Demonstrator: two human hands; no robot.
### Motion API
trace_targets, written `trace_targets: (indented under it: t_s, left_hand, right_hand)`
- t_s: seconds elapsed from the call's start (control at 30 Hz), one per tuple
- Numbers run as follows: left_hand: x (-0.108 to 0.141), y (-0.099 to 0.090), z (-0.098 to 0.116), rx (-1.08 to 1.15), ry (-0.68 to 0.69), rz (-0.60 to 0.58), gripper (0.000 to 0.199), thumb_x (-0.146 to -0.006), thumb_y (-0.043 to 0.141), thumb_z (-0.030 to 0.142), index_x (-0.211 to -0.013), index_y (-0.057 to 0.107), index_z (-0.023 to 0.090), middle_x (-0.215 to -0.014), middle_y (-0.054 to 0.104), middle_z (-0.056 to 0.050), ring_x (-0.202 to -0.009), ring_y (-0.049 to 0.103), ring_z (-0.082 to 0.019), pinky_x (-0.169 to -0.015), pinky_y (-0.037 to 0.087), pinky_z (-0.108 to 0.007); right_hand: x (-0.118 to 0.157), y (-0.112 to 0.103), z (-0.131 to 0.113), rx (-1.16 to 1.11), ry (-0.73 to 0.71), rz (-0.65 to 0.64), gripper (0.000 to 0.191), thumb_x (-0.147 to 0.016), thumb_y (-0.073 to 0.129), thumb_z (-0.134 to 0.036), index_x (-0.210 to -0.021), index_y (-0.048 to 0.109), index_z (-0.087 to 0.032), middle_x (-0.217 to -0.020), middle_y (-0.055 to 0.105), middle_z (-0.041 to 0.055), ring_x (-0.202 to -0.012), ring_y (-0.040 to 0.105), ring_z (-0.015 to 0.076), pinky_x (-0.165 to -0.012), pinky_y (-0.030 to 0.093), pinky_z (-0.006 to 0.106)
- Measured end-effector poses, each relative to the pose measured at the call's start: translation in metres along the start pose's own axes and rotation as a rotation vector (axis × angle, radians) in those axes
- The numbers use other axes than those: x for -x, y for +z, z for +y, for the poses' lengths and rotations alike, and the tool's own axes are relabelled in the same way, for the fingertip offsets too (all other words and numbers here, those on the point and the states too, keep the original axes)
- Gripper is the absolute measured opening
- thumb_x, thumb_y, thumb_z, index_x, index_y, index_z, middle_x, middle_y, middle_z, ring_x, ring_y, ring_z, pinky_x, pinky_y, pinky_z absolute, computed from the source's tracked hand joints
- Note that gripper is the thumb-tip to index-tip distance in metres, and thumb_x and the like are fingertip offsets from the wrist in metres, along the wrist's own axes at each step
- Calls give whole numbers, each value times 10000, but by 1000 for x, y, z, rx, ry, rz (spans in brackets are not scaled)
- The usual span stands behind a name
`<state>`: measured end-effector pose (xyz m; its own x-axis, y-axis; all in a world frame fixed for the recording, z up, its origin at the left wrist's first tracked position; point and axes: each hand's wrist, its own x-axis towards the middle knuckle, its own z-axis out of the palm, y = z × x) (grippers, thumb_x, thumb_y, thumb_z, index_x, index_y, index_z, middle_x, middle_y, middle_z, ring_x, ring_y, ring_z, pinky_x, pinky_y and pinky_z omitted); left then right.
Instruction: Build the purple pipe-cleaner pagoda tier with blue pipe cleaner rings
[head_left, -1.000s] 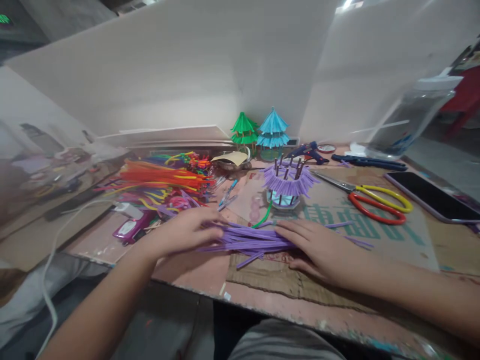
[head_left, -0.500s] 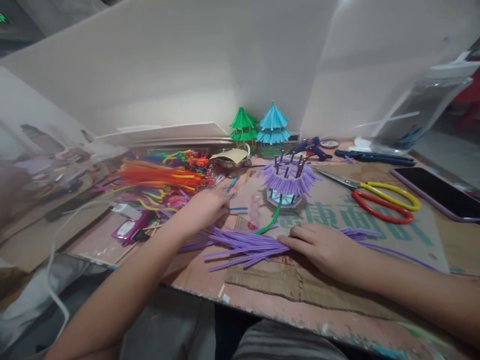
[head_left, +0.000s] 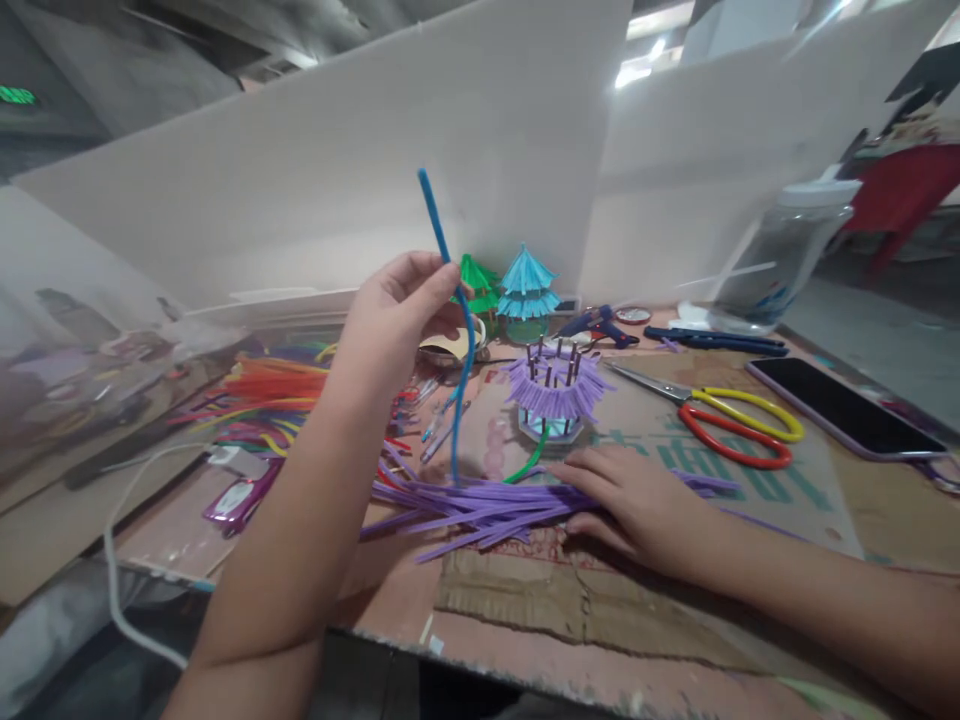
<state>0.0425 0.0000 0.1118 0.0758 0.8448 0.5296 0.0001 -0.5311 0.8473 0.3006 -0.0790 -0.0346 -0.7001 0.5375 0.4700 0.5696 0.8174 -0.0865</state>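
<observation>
My left hand [head_left: 420, 300] is raised above the table, thumb and fingers pinching a blue pipe cleaner [head_left: 466, 370] whose lower end reaches the purple ones. My right hand [head_left: 615, 500] rests with its fingers wrapped over a bundle of purple pipe cleaners [head_left: 480, 505] lying on the cardboard [head_left: 525, 600]. Behind the bundle stands a small round structure [head_left: 559, 390] with a purple fringe and dark upright sticks. A bent green pipe cleaner [head_left: 531, 460] lies at its foot. Two little pagodas, one green [head_left: 478, 282] and one light blue [head_left: 528, 285], stand farther back.
Scissors [head_left: 739, 430] and a phone [head_left: 847, 405] lie on the right, with a glue gun [head_left: 596, 325] and a clear jar [head_left: 784, 255] behind. Orange pipe cleaners [head_left: 274, 382] and a purple device [head_left: 241, 495] with a white cable are at left.
My left hand has risen from the table with the blue pipe cleaner, now upright. My right hand stays on the purple bundle. The view has tilted up a little.
</observation>
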Motion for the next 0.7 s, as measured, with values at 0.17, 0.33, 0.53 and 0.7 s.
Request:
trace_targets:
  t_s: [0.17, 0.33, 0.53, 0.7]
  left_hand:
    - [23, 50, 17, 170, -14, -113, 167, -861, 706, 303, -865, 568, 210, -691, 623, 54, -557, 636, -81, -533, 537, -182]
    - [39, 84, 7, 285, 73, -173, 280, -826, 764, 406, -827, 570, 204, -732, 644, 29, -686, 669, -118, -671, 563, -239]
    - [35, 69, -5, 356, 65, -58, 312, -777, 793, 455, -825, 609, 208, -781, 645, 16, -701, 641, -112, -712, 564, -260]
    - [23, 36, -8, 283, -5, -28, 279, -792, 781, 430, -858, 625, 208, -753, 656, 27, -683, 643, -105, -657, 541, -228]
  right_hand:
    - [-34, -67, -7, -417, 383, 307, 350, -970, 547, -476, -1226, 638, -255, -1144, 728, 86, -1023, 707, 239, -885, 592, 388]
    - [-66, -110, -2, -660, 372, 334, 418, -916, 632, -501, -1287, 638, -310, -943, 753, 38, -807, 729, 212, -701, 621, 342]
    - [-69, -121, 12, -252, 301, 317, 347, -958, 544, -502, -1094, 769, -276, -895, 765, 85, -781, 703, 250, -625, 575, 357]
    - [-63, -121, 30, -58, 245, 246, 360, -996, 455, -445, -1011, 768, -268, -913, 780, 81, -779, 709, 250, -599, 530, 341]
